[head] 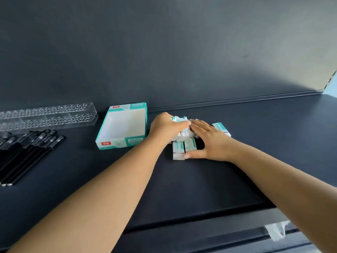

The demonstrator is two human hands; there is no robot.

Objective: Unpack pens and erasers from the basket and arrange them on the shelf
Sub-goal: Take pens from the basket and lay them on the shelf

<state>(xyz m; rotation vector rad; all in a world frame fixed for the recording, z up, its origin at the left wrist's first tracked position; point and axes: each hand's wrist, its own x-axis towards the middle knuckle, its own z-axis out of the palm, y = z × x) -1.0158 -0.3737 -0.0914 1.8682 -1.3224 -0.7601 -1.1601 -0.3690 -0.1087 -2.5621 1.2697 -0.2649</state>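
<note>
Teal-and-white cardboard made up the open box (122,126), which lay on the dark shelf (182,179) with nothing inside it that we could see. Behind and to its left a clear perforated tray (47,115) stood against the back wall; we could not tell its contents. Black pens (27,152) lay in a loose fan on the shelf in front of that tray. Just right of the box sat our cluster of small teal-and-white erasers (184,145), with one more eraser (221,128) at the far right edge. Our left hand (165,127) reached across from the left, its fingers curled over a handful of erasers at the top of the pile. Our right hand (209,141) lay flat over the cluster, fingers straight and close together, thumb stretched out against the nearest erasers.
</note>
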